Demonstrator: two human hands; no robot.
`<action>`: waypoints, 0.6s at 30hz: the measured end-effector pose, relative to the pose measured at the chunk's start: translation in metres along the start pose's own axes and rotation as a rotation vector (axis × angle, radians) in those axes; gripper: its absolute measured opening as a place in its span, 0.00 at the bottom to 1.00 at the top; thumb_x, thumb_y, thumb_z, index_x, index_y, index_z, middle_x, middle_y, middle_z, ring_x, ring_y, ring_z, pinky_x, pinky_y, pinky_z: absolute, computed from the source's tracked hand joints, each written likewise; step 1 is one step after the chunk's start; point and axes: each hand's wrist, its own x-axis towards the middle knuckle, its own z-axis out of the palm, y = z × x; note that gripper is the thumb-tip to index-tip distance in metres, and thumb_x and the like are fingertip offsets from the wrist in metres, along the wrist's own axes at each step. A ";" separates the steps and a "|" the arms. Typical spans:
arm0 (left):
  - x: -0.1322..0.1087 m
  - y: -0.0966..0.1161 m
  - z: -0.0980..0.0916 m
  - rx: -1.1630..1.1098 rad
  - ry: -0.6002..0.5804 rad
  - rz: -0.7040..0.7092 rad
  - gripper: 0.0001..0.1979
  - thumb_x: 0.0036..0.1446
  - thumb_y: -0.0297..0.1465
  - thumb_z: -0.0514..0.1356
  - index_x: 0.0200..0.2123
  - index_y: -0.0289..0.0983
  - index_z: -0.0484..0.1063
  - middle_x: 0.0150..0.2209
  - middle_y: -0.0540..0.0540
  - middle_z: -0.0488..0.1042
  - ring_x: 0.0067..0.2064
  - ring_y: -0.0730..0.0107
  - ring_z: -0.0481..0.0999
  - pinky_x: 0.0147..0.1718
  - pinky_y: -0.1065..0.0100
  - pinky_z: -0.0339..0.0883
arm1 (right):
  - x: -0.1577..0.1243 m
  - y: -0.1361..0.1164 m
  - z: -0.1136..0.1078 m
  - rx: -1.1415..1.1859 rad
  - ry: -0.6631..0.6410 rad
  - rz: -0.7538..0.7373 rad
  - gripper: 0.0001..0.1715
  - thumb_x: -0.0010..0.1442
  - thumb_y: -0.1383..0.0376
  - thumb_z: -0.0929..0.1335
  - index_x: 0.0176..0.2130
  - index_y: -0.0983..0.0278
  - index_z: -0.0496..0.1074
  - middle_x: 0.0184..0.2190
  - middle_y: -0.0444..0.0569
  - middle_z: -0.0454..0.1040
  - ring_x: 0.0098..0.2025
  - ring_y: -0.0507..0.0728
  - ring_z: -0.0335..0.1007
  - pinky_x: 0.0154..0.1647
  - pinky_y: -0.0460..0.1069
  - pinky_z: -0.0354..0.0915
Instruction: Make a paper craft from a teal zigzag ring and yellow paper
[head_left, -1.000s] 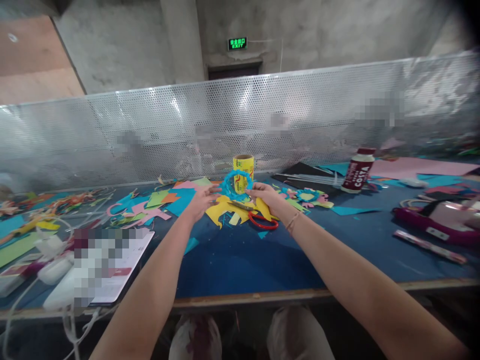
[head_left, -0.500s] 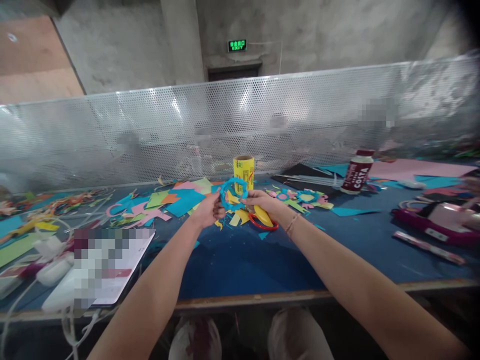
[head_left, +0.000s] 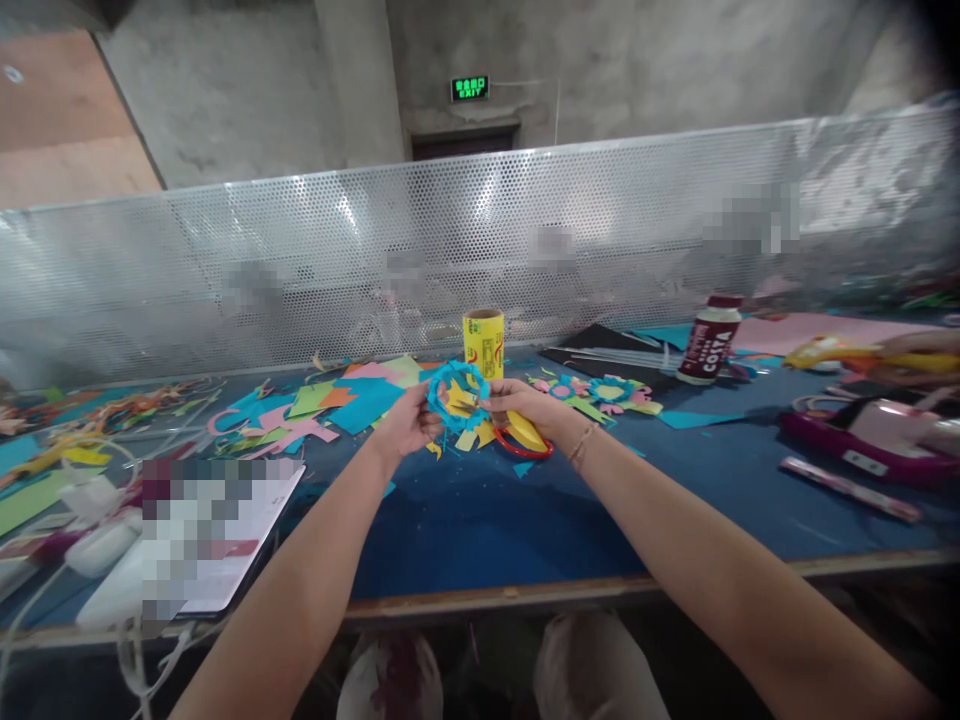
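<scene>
Both my hands hold a blue cut-paper ring (head_left: 456,397) with a jagged rim, a little above the blue table (head_left: 480,520). My left hand (head_left: 409,421) pinches its left side and my right hand (head_left: 517,404) pinches its right side. Yellow paper scraps (head_left: 466,435) lie beneath the ring. Scissors with red and yellow handles (head_left: 523,438) rest on the table under my right wrist. A yellow tape roll (head_left: 484,342) stands just behind the ring.
Coloured paper offcuts (head_left: 330,405) and paper flowers (head_left: 609,392) litter the table's far side. A brown Costa bottle (head_left: 706,340) stands at the right. A clipboard (head_left: 217,530) lies at the left, a pink box (head_left: 870,430) at the right. Another person's hand (head_left: 915,350) holds a yellow tool at far right. A perforated metal screen (head_left: 480,250) backs the table.
My hands have drawn the blue ring down and toward me, away from the tape roll. Another person's hand with a yellow tool has come in at the far right.
</scene>
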 end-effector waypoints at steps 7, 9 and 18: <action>0.002 0.001 -0.001 -0.006 0.018 -0.024 0.09 0.54 0.32 0.53 0.24 0.36 0.57 0.17 0.56 0.55 0.12 0.86 0.45 0.09 0.80 0.38 | 0.000 -0.001 0.000 -0.028 0.005 0.010 0.13 0.40 0.65 0.73 0.24 0.67 0.66 0.14 0.37 0.61 0.16 0.44 0.54 0.20 0.44 0.51; 0.002 0.000 -0.001 0.009 -0.080 -0.074 0.12 0.54 0.36 0.53 0.23 0.36 0.57 0.17 0.56 0.55 0.12 0.85 0.46 0.09 0.79 0.39 | 0.001 0.001 -0.001 -0.037 0.006 0.016 0.14 0.40 0.65 0.73 0.24 0.67 0.65 0.14 0.37 0.61 0.16 0.44 0.54 0.19 0.44 0.51; 0.001 -0.002 0.004 -0.090 -0.319 -0.197 0.15 0.57 0.29 0.47 0.18 0.36 0.53 0.14 0.56 0.47 0.12 0.82 0.49 0.09 0.78 0.38 | 0.002 0.003 -0.001 -0.079 -0.058 0.036 0.14 0.40 0.65 0.74 0.24 0.68 0.66 0.14 0.36 0.60 0.17 0.44 0.54 0.19 0.43 0.49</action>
